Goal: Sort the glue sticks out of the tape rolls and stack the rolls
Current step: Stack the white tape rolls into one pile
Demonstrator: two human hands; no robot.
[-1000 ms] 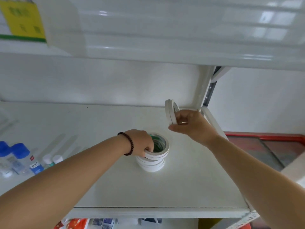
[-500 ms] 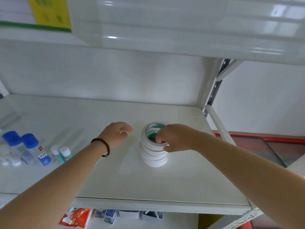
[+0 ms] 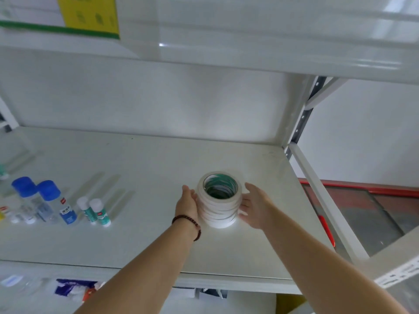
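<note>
Two hands flank the stack of tape rolls (image 3: 218, 200). Left hand (image 3: 188, 203): fingers extended, palm flat against the stack's left side, touching. Dark bead bracelet (image 3: 189, 223) on that wrist. Right hand (image 3: 255, 206): open, fingers spread, fingertips at the stack's lower right side; contact there cannot be confirmed. The stack stands upright on the white shelf (image 3: 140, 168), right of centre, white rolls with green inner cores. Well apart to the left, two small glue sticks (image 3: 94, 211) with white caps stand side by side. Further left, two blue-capped bottles (image 3: 45, 201), near the shelf's left end. Yellow label (image 3: 88, 15) on the shelf above.
</note>
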